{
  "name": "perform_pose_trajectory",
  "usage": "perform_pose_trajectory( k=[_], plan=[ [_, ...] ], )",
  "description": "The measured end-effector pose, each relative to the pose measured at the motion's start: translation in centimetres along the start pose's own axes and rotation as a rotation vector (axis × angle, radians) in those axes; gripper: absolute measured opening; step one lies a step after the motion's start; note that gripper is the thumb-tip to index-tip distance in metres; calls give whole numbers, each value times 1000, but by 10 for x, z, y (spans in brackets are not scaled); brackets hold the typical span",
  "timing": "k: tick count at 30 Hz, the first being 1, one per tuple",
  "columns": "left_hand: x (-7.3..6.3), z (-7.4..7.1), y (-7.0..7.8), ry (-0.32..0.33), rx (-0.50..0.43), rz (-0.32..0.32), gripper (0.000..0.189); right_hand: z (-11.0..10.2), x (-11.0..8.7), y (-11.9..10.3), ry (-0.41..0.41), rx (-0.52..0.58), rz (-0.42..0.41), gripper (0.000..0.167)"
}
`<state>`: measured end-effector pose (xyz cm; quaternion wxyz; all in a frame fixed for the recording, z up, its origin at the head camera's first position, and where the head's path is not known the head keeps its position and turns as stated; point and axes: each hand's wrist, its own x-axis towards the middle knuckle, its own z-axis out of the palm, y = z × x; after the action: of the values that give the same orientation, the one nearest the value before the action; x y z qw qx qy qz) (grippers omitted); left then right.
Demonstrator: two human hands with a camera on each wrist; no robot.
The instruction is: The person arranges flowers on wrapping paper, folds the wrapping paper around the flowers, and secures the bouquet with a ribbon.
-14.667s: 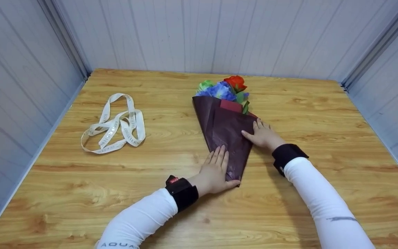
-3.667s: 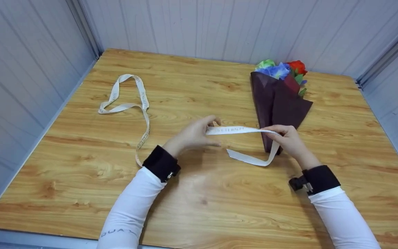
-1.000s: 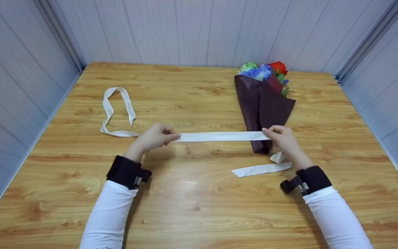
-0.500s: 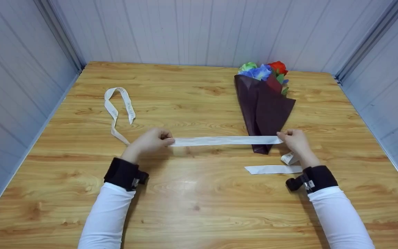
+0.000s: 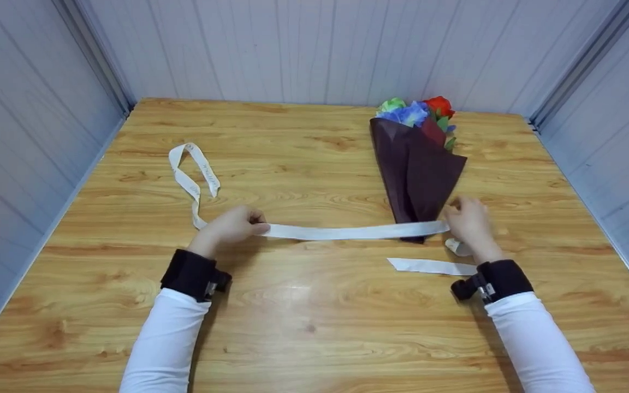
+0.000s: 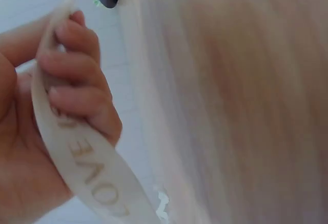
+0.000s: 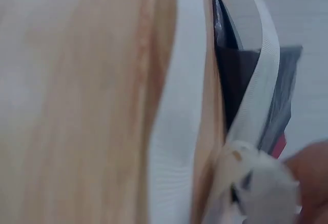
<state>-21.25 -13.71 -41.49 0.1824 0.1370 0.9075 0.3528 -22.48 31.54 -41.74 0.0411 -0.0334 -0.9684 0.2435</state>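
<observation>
My left hand (image 5: pixel 232 225) pinches a white ribbon (image 5: pixel 342 233) between thumb and fingers. The ribbon spans to my right hand (image 5: pixel 470 221), which pinches it too, and the stretch sags slightly. In the left wrist view the ribbon (image 6: pixel 95 175) runs across the palm under curled fingers, with LOVE printed on it. Its far length loops on the table beyond my left wrist. A slant-cut ribbon end lies near my right wrist, and a small fold hangs under that hand. A bouquet (image 5: pixel 429 169) in dark purple paper lies behind; the ribbon crosses over its lower tip in the head view.
Blue, green and red flowers (image 5: pixel 410 113) poke out of the paper toward the back wall. The wooden table (image 5: pixel 303 327) is enclosed by pale panel walls (image 5: pixel 314 49) at the back and both sides.
Earlier my hands lay on the bouquet, which is now further right, and the ribbon was a loose pile. In the last second my hands moved apart, the stretch grew slack and the left loop got shorter.
</observation>
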Motion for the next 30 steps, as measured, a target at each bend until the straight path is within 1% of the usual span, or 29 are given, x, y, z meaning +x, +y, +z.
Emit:
perform_pose_trajectory(
  k=[2,3,5,6,9,12,14,17,18,19,22,24,25,27,30],
  plan=[
    [1,1,3,-16,-13,1,19,5,0,-9,-47,8,-132,31],
    [1,2,3,-19,-17,6,19,8,1,-13,-89,22,-195,31],
    [3,4,5,-22,-14,19,18,14,1,-19,-187,36,-283,29],
    [4,4,5,-23,-14,26,19,16,1,-21,-226,23,-309,28],
    [5,5,5,-17,-14,29,19,19,1,-21,-305,-13,-327,26],
    [5,4,3,-2,-8,32,18,19,1,-18,-342,-32,-337,23],
    [4,3,1,12,-8,36,18,18,1,-17,-362,-16,-346,18],
    [3,2,-1,20,-9,61,18,15,2,-16,-384,60,-314,16],
    [3,1,-2,19,-7,65,18,14,3,-16,-367,84,-292,15],
    [3,1,-2,16,-4,71,17,13,3,-17,-335,109,-262,14],
    [2,0,-3,-1,11,62,15,9,4,-16,-212,155,-130,14],
    [1,0,-3,-10,24,54,14,6,4,-15,-148,136,-39,18],
    [0,0,-3,-15,28,47,14,5,3,-14,-140,117,6,22],
    [0,0,-3,-23,45,37,13,2,3,-13,-159,54,65,28],
    [0,0,-4,-33,90,23,12,0,2,-11,-191,-42,93,29]
  ],
)
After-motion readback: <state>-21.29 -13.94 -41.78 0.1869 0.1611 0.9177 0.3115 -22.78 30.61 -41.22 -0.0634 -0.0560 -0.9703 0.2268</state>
